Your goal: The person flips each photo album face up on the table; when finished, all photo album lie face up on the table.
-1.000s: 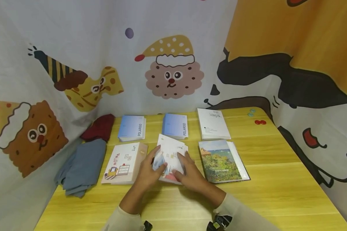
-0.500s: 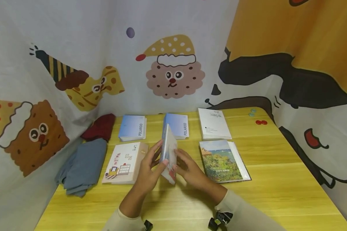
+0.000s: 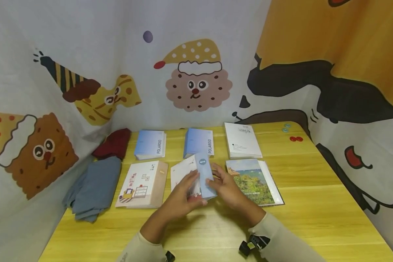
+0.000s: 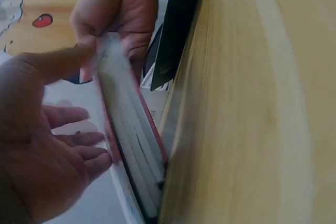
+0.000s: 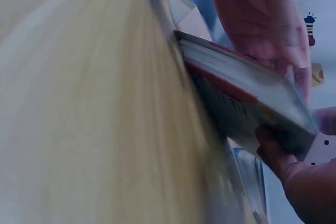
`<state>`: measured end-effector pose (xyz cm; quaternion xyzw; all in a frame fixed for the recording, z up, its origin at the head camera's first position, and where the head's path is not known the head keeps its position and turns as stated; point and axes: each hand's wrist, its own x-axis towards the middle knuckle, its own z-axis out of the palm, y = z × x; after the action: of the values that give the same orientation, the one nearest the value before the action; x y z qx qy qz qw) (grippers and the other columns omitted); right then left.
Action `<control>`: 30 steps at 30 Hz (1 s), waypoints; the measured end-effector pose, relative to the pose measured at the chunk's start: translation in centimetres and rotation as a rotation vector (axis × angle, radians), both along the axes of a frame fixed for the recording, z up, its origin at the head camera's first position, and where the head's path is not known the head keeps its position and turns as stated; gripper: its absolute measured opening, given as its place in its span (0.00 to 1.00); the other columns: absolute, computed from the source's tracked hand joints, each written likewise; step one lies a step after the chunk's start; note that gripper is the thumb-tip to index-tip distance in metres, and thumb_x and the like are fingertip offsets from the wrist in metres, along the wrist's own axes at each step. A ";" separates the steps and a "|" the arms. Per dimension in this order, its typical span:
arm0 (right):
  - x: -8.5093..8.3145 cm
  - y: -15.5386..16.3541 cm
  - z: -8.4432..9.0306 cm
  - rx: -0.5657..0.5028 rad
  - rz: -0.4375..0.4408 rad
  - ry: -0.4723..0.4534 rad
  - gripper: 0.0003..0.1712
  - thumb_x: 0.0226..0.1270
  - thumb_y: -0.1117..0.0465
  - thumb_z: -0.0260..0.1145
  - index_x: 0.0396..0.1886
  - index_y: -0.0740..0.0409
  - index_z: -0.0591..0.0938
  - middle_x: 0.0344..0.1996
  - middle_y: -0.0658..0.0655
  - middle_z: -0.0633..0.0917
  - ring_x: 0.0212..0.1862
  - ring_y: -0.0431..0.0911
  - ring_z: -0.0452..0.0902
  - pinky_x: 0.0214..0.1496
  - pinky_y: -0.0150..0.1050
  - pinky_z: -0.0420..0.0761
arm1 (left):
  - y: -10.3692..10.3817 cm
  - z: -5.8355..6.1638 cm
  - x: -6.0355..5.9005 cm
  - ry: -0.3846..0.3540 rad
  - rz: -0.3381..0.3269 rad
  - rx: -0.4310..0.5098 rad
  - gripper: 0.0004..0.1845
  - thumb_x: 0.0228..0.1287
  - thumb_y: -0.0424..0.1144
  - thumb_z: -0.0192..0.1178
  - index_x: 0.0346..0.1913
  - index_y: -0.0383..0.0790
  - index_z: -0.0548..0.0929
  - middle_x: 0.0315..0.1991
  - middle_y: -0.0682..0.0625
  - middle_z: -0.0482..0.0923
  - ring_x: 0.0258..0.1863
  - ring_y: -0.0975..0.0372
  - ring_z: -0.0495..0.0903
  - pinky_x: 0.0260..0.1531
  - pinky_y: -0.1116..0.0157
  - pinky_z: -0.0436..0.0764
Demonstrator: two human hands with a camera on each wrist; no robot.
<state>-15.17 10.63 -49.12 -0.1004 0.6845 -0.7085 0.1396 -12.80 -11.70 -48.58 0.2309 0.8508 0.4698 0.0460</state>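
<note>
Both hands hold a small photo album [image 3: 201,174] tilted on edge above the yellow wooden table [image 3: 314,203]; its light blue cover faces me and a white side shows on the left. My left hand [image 3: 183,196] grips the album's near left side, thumb at its edge. The right hand [image 3: 227,187] holds the right side. In the left wrist view the album's page edges [image 4: 131,140] stand against the table, with the left hand [image 4: 42,150] beside them and the right hand [image 4: 121,14] curled on the far end. The right wrist view shows the album [image 5: 236,93] with the right hand [image 5: 294,182] under it.
Around the hands lie a cream album with a room drawing [image 3: 142,183], two blue POLAROID albums [image 3: 149,144] [image 3: 199,142], a white book [image 3: 242,140] and a landscape-cover album [image 3: 253,182]. A blue-grey cloth [image 3: 93,189] and a dark red cloth [image 3: 112,143] sit at the left. Cartoon curtains close in the table.
The album went from lying flat under both hands to standing on edge, and has now turned over so its blue cover faces me.
</note>
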 end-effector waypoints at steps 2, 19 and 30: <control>0.1 -0.2 -0.3 0.064 -0.035 0.016 0.47 0.79 0.70 0.65 0.90 0.63 0.53 0.79 0.75 0.71 0.72 0.68 0.80 0.58 0.42 0.91 | -0.3 -0.4 -0.2 -0.014 0.001 -0.063 0.53 0.63 0.49 0.81 0.85 0.36 0.65 0.88 0.38 0.58 0.87 0.40 0.58 0.83 0.37 0.62; 2.2 -0.8 -1.7 0.563 -0.066 0.259 0.39 0.71 0.68 0.76 0.79 0.69 0.73 0.81 0.79 0.65 0.79 0.76 0.66 0.78 0.68 0.74 | -1.3 -1.2 -0.5 0.014 -0.059 -0.319 0.48 0.66 0.52 0.78 0.82 0.35 0.70 0.88 0.39 0.57 0.87 0.28 0.44 0.77 0.18 0.39; 2.8 -1.1 -1.3 0.621 -0.026 0.271 0.37 0.71 0.67 0.76 0.77 0.70 0.75 0.82 0.80 0.62 0.81 0.78 0.61 0.80 0.70 0.69 | -1.9 -1.8 -0.9 0.058 -0.109 -0.325 0.49 0.66 0.55 0.78 0.83 0.39 0.69 0.88 0.39 0.57 0.87 0.27 0.43 0.74 0.16 0.41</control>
<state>-12.40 9.49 -50.41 -0.1375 0.8811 -0.4482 0.0622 -13.69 -13.63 -50.37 0.2795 0.9027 0.3162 0.0835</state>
